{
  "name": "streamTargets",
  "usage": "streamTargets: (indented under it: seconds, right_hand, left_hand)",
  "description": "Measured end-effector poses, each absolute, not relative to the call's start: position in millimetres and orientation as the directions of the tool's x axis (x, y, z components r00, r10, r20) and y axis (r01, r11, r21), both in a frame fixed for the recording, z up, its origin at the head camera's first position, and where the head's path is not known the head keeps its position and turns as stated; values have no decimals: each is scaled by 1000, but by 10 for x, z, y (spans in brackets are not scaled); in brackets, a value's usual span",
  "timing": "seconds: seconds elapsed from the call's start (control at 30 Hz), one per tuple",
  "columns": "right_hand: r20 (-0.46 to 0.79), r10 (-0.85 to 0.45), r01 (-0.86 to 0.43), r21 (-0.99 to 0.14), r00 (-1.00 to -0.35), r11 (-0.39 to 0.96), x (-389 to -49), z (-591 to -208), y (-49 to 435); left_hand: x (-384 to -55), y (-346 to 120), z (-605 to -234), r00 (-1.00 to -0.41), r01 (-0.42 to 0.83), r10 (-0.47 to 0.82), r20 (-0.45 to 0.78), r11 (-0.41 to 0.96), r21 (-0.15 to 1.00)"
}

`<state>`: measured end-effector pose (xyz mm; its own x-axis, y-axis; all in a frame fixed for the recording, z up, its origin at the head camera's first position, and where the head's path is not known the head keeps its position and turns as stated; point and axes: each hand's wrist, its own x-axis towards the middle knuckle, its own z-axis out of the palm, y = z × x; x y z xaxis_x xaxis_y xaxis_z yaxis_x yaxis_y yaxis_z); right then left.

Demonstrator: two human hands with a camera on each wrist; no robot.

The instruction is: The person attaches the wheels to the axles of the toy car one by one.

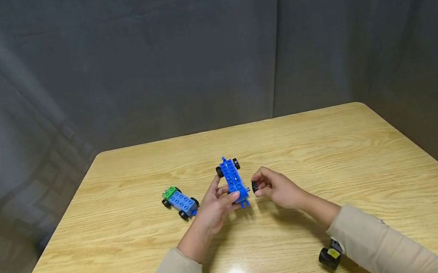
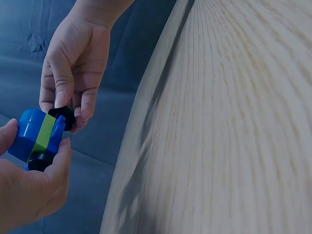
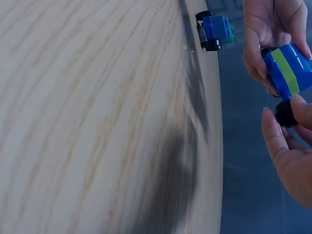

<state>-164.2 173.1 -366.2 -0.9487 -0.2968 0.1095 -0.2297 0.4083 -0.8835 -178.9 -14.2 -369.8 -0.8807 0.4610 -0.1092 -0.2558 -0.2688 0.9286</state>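
Note:
My left hand grips a blue toy car chassis with studs on top, its thumb lying over the near end. Two black wheels sit at the chassis's far end, and a hook sticks out at the near end. A bare axle stub points right from the near end. Between thumb and fingers, my right hand pinches a small black wheel just beside that stub. A lime-green band crosses the blue body in the left wrist view. There, another wheel shows by the left fingers.
Left of the hands, a second toy car, lighter blue with a green front and black wheels, stands on the wooden table. Black wrist cameras are strapped at both sleeves. A dark grey curtain hangs behind the table.

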Motion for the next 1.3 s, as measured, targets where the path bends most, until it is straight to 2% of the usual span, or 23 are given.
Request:
streamTargets:
  seconds: [0.63, 0.87, 1.03, 1.17, 1.3]
  right_hand:
    - [114, -296, -222, -904, -948, 365, -1647, -3733, 1710]
    - [119, -207, -162, -964, -971, 209, -1593, -3782, 1644]
    - [222, -72, -232, -956, -972, 182, -1539, -3802, 1574]
    - [362, -17, -355, -903, -932, 241, -1519, -3792, 1546]
    - [468, -24, -454, -842, -884, 290, -1526, -3793, 1554]
  left_hand:
    - [-1787, -114, -3761, -872, -261, 477, -112, -258, 930]
    - [-1771, -104, -3734, -867, -231, 493, -65, -282, 931]
    - [-1751, -76, -3698, -877, -195, 480, -34, -289, 937]
    - [-1745, -51, -3652, -883, -172, 468, -14, -297, 939]
    - [-1747, -49, -3618, -878, -166, 479, -8, -288, 943]
